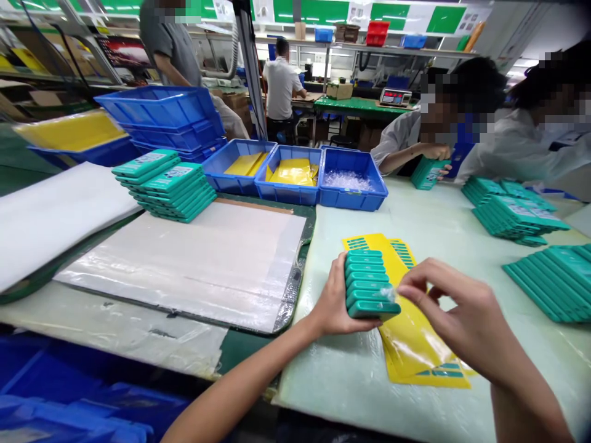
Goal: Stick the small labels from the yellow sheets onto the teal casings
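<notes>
My left hand [335,298] is wrapped round a stack of flat teal cases [367,277], held above the table with their narrow ends turned towards me. Thumb and forefinger of my right hand [447,301] pinch a small clear plastic piece [388,293] at the end of one of the lower cases. Beneath both hands lie yellow sheets [406,332] with rows of teal strips along their ends.
Blue bins [353,197] with yellow sheets and clear bits line the back. Teal case stacks stand at the left [170,191] and right [549,283]. A white padded mat [198,264] lies left. A co-worker's hand [436,152] holds teal cases across the table.
</notes>
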### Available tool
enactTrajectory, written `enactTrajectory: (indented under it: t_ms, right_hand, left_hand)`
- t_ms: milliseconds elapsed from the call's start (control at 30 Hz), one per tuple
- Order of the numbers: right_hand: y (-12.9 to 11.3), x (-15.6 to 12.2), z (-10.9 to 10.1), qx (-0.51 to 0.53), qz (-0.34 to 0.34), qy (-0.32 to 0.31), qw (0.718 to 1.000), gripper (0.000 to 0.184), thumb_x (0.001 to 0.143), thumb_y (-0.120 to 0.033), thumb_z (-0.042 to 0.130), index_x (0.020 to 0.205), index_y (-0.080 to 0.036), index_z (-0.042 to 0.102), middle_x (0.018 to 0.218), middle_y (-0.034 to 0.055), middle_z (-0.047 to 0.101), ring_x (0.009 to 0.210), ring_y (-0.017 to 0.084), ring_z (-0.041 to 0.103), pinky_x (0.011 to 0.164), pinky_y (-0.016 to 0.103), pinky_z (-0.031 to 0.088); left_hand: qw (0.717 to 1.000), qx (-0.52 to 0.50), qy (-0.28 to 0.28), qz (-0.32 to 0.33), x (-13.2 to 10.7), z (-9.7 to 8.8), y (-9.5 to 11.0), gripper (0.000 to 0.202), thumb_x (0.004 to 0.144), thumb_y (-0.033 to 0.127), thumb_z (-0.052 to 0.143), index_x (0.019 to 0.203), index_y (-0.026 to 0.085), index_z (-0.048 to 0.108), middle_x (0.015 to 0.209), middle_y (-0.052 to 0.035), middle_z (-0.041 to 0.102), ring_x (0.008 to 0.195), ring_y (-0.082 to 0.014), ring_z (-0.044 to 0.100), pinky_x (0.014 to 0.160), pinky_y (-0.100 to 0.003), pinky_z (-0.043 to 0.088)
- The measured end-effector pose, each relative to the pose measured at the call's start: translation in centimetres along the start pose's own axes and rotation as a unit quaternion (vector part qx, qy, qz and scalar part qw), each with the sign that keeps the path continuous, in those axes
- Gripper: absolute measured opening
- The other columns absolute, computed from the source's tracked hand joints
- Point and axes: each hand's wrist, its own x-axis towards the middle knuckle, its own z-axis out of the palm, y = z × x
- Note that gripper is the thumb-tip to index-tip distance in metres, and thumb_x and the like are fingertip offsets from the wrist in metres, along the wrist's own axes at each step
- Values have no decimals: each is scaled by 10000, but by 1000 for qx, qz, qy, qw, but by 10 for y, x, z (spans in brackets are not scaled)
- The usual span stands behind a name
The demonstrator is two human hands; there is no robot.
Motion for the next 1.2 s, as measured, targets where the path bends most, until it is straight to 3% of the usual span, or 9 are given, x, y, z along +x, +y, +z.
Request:
enactTrajectory:
  t_ms: [167,267,367,533,700,833,1000,1133,1200]
  right_hand:
    - [15,-14,10,-37,-9,-72,997,250,1134,-309,558,943,-232,700,913,36,735,781,186,709,701,316,520]
    - [58,-31,-17,-125,71,-86,986,333,1104,-429,574,868,-235,706,826,34,731,666,208,682,624,343,483]
    - [87,-23,-42,-87,120,-80,986,389,1068,-543,624,877,-225,741,826,54,764,673,212,693,615,338,514]
    - [99,78,-24,35,84,-20,996,400,995,-560,720,906,-172,760,799,61,768,630,153,673,612,276,513]
    - [119,216,25,83,62,77,992,501,1077,-471,464,852,-113,732,714,42,697,647,149,713,655,278,531]
    - [141,260,55,112,67,111,985,429,1084,-370,528,737,-161,670,654,-23,630,588,113,653,653,268,536]
    - [157,240,59,156,90,101,979,331,1004,-495,716,969,-166,714,837,34,737,790,174,718,735,319,599]
    - [155,166,48,213,60,-6,975,861,779,-765,799,1395,-170,702,1190,175,798,1144,301,774,868,419,646]
    - [153,110,59,266,27,-192,944,1269,488,-729,990,1579,-202,613,1371,216,761,1318,385,724,1012,490,632]
  left_hand:
    - [1000,4,-2,4,0,0,0,1523,612,658,1001,1711,178,63,1687,-273,332,1623,-518,360,1358,-702,316]
    - [1000,8,-5,-3,-2,0,-1,1560,607,672,1009,1732,190,41,1710,-267,316,1655,-523,308,1376,-706,281]
    - [1000,4,-6,-1,-3,0,-3,1567,615,659,1012,1747,201,30,1726,-260,311,1662,-525,298,1380,-713,271]
    - [1000,3,-4,7,-9,0,-12,1578,620,662,1005,1754,200,9,1778,-294,218,1682,-554,250,1374,-750,239]
    - [1000,-3,-3,-23,-18,3,-30,1649,571,688,1005,1764,192,-21,1814,-320,144,1701,-591,171,1367,-783,199]
    - [998,-4,-7,-56,-20,3,-41,1778,446,620,1056,1774,238,-63,1811,-301,203,1690,-600,211,1377,-780,164]
    - [995,-34,-4,-95,-17,5,-46,1678,459,645,1048,1774,235,89,1820,-271,242,1700,-579,213,1398,-713,222]
    - [979,-42,73,-185,-15,13,-59,1194,821,694,800,1751,191,246,1828,-243,287,1720,-482,257,1425,-633,225]
    - [976,-21,106,-191,-11,14,-63,1042,864,668,742,1719,213,358,1785,-209,402,1699,-456,334,1426,-610,259]
